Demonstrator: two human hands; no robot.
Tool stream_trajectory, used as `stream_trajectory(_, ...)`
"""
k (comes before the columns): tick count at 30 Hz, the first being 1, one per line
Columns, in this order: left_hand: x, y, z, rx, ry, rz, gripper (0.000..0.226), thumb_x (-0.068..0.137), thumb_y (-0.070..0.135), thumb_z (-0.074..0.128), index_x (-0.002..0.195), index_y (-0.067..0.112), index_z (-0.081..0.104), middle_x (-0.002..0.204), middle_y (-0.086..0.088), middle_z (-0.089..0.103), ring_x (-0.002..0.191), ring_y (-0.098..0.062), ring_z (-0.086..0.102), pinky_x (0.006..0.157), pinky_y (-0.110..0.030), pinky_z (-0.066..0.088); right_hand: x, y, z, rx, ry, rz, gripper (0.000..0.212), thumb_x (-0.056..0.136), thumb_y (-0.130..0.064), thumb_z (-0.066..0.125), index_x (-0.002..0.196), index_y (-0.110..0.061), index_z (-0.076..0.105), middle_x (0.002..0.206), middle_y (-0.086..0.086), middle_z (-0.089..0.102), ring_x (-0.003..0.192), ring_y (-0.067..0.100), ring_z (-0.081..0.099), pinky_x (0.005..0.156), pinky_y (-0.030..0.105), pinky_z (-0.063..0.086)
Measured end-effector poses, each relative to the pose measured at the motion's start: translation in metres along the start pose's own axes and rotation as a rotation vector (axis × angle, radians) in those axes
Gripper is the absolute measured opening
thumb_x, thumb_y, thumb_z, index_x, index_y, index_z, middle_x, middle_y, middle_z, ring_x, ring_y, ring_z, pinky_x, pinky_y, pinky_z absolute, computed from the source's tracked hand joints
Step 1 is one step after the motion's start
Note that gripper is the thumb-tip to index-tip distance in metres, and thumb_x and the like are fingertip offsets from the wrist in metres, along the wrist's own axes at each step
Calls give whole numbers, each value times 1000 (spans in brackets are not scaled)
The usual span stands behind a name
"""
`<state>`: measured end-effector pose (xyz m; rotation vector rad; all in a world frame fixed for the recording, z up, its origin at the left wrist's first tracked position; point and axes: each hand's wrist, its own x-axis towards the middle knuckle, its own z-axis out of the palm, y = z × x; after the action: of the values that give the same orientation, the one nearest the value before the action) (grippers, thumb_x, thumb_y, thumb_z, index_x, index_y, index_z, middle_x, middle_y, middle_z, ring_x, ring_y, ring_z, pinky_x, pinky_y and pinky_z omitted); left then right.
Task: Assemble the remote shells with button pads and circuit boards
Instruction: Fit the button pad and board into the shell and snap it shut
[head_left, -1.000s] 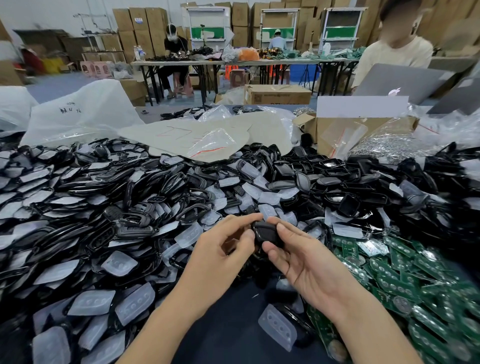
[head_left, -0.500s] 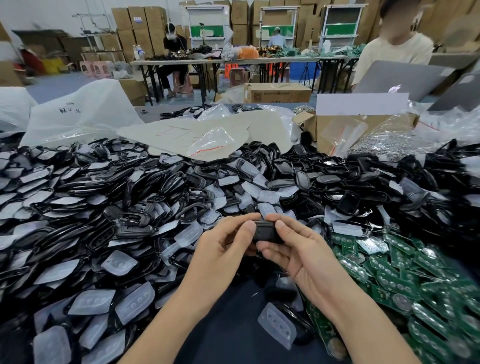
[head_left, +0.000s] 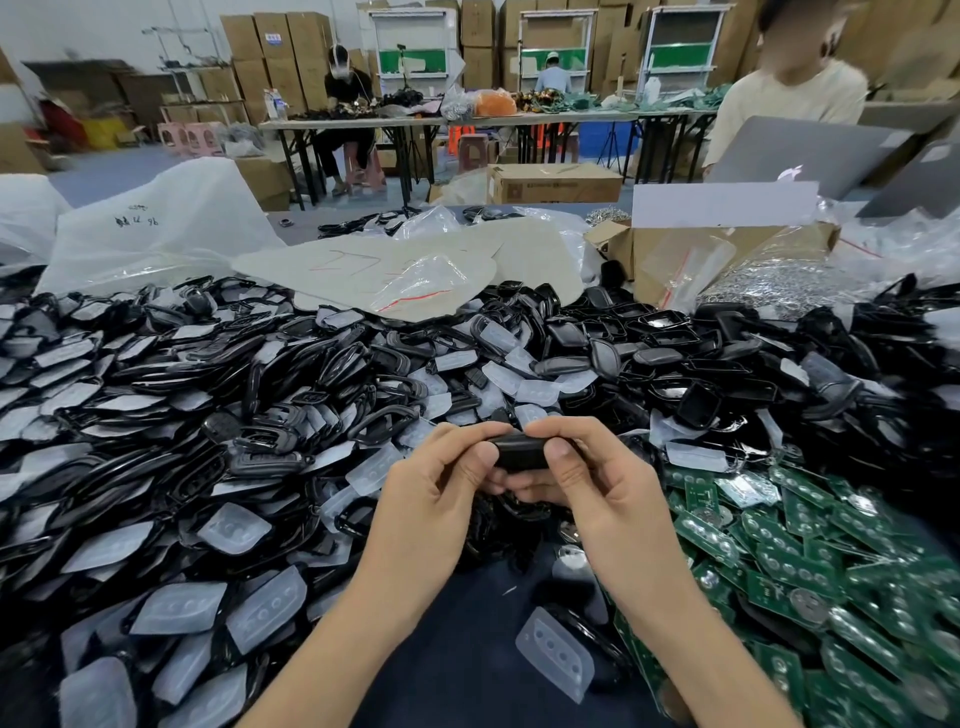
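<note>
A dark blue table (head_left: 467, 675) fills the near scene. Most of it lies under a heap of black remote shells (head_left: 171, 431) mixed with translucent button pads (head_left: 182, 608), which spreads from the near left to the far right. On the near right a smaller heap of green circuit boards (head_left: 810, 571) touches the edge of the black heap. Far on the left a white plastic bag (head_left: 156, 228) with dark handwriting stands behind the shells. Just right of it a pale cardboard sheet (head_left: 353, 265) lies on the heap's far edge with a clear zip bag (head_left: 431, 283) on top. On the far right an open cardboard box (head_left: 670, 254) holds clear bags, beside a mound of small silvery metal parts (head_left: 769, 288). Beyond it stands the grey lid of a laptop (head_left: 795, 150), with a person in a light shirt behind it.

In the middle, above a bare strip of table, the left hand (head_left: 436, 499) and the right hand (head_left: 602, 493) meet. Both pinch a single shell (head_left: 519, 451) between them. Each thumb presses on its near edge, the forefingers curl over its far side, and the other fingers curl beneath. The shell lies level, its long side running left to right, held clear of the table at the heap's near edge. One loose pad (head_left: 556, 654) lies on the bare table near the right forearm, just left of the circuit boards.
</note>
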<state>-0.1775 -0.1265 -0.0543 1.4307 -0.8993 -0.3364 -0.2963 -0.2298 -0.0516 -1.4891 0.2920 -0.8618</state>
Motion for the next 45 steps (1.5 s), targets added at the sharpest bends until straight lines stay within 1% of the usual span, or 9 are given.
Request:
stream_trajectory(5,0,1,2,51,67,66,34,99,12,57,99,42,72,87,14,65,76,-6,66,77,-13,50,-2,5,1,-39,0,-51,18,100,-24,56,117,-19,59,103,6,75,89,26,76,82,31,60)
stream_trajectory(12,-1,2,4,92,143,139,43,99,1,57,98,41,72,88,13,65,76,-10,65,75,-13,50,-3,7,3,-64,-30,-97,13,101,-25,57,113,-30,59,106,1,75,94,24,75,86,30,59)
stream_trajectory(17,-2,4,5,60,99,118,30,100,15,56,103,41,72,94,9,66,85,-16,68,81,-15,50,-2,6,1,-66,-11,-93,13,101,-30,57,113,-31,59,108,4,75,95,26,75,88,32,58)
stream_trajectory(24,-3,4,1,48,7,62,18,98,32,58,112,37,69,107,6,73,102,-19,69,88,-28,55,-3,3,2,-56,-22,-100,13,102,-28,57,113,-32,60,111,0,75,96,23,75,86,24,57)
stream_trajectory(29,1,3,1,-162,6,-63,23,91,33,61,108,22,73,99,-2,77,86,-17,72,82,-29,59,-3,0,2,-3,-23,-83,23,99,-23,60,119,-35,64,111,1,74,94,22,75,82,23,58)
stream_trajectory(33,6,4,2,-513,6,-283,26,83,27,65,100,7,68,81,-11,64,63,-15,58,61,-25,53,-1,-3,1,1,-21,-39,31,94,-28,65,124,-35,65,110,3,74,92,22,75,82,24,58)
stream_trajectory(36,7,5,2,-586,-30,-356,28,84,26,67,102,4,64,81,-13,62,60,-14,54,56,-25,49,0,-3,1,-3,8,-3,32,90,-31,67,121,-33,66,105,3,75,88,19,75,80,22,57)
stream_trajectory(40,4,4,3,-422,-36,-281,23,87,34,66,96,12,68,84,-12,69,67,-17,61,63,-26,54,2,-3,0,29,38,48,32,87,-34,67,118,-28,66,97,3,75,84,15,74,78,20,57)
stream_trajectory(45,-5,-1,6,67,-1,40,12,95,46,62,105,41,66,97,11,73,86,-6,69,75,-15,52,6,0,0,125,93,109,35,85,-33,66,117,-18,65,96,6,75,89,15,73,79,24,58)
